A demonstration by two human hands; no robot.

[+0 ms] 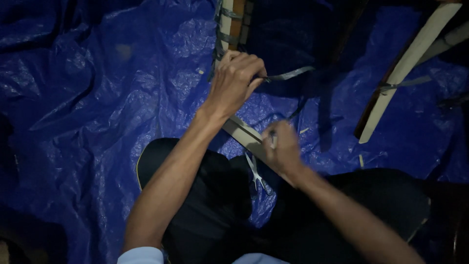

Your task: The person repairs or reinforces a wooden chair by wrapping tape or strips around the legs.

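grey strap (288, 74) is pulled taut by the closed left hand (237, 80) at the wooden slat (229, 19); several wraps done, right hand (282, 149) grips its tail, scissors (256, 173) idle.

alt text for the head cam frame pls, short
Seen from above, a seated person's left hand grips a thin grey strap against a pale wooden slat, while the right hand pinches the strap's other end lower down. Small metal scissors lie by the dark-trousered knees on a crinkled blue plastic tarp; another strapped slat lies to the right.
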